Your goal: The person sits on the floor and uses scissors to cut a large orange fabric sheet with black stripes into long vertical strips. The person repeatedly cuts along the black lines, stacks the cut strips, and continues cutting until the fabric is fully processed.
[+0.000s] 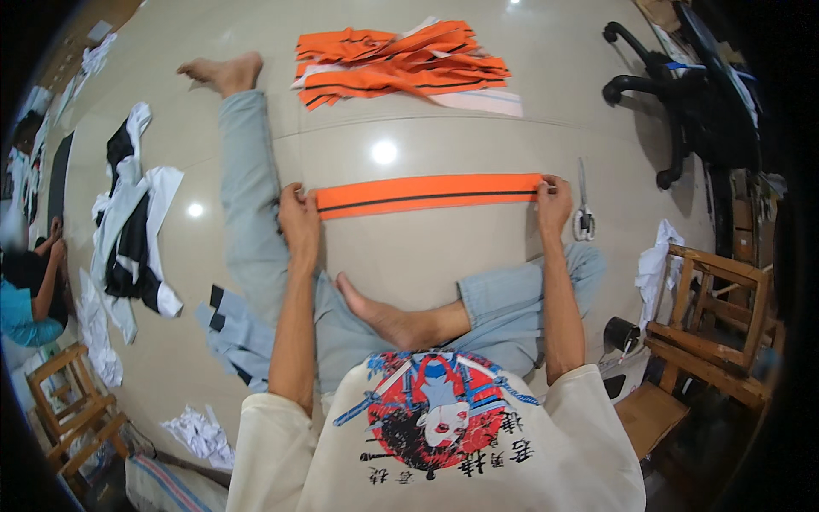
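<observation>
An orange fabric strip [426,196] with a dark lengthwise stripe is stretched out level before me, just over the tiled floor or on it; I cannot tell which. My left hand [299,224] pinches its left end, and my right hand [554,205] pinches the right end. Beside my right hand lies a pair of scissors [583,218] with pale handles, blades pointing away from me. Farther off, a loose pile of similar orange strips [392,64] rests on the floor, with some white cloth among them.
Black and white cloth pieces [132,222] lie at the left, with grey cloth [235,333] by my leg. A black wheeled chair base [665,98] stands far right, above a wooden stool [717,290]. A co-worker in a blue top [30,303] sits at the left edge.
</observation>
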Demonstrator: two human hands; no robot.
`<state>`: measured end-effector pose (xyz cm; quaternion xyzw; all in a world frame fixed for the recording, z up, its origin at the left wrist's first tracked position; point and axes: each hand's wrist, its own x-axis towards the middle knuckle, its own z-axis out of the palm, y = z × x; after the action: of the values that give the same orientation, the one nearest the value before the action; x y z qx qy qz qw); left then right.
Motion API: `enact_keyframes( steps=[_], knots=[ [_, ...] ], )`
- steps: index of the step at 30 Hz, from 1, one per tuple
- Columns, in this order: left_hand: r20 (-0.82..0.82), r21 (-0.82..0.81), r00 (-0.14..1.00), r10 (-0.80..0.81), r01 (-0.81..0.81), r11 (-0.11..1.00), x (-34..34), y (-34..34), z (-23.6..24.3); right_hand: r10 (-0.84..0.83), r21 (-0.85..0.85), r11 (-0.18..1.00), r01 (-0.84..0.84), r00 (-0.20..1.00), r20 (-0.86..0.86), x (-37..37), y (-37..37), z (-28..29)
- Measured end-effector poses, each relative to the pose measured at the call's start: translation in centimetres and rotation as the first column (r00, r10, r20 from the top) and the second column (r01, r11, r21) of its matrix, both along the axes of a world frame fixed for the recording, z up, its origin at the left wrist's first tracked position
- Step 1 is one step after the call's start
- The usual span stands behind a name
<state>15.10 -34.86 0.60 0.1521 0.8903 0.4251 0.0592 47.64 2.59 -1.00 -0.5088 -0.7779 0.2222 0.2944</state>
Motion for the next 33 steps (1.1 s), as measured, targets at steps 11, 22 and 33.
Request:
enact_keyframes(
  steps=[11,22,33],
  knots=[
    [-0.256,0.044,0.931,-0.261,0.281,0.959,-3.6,6.7,3.5,0.433,0.379,0.688,-0.618,0.770,0.469,-10.7,10.2,1.3],
    [0.697,0.586,0.508,-0.506,0.003,0.810,11.6,15.1,2.8,0.443,-0.041,0.889,-0.456,0.880,-0.169,-12.3,1.5,5.3],
    [0.484,0.668,0.461,-0.744,-0.744,-0.025,7.1,18.6,9.1,0.093,-0.328,0.799,-0.504,0.643,-0.760,-8.2,-12.0,19.4]
  ],
)
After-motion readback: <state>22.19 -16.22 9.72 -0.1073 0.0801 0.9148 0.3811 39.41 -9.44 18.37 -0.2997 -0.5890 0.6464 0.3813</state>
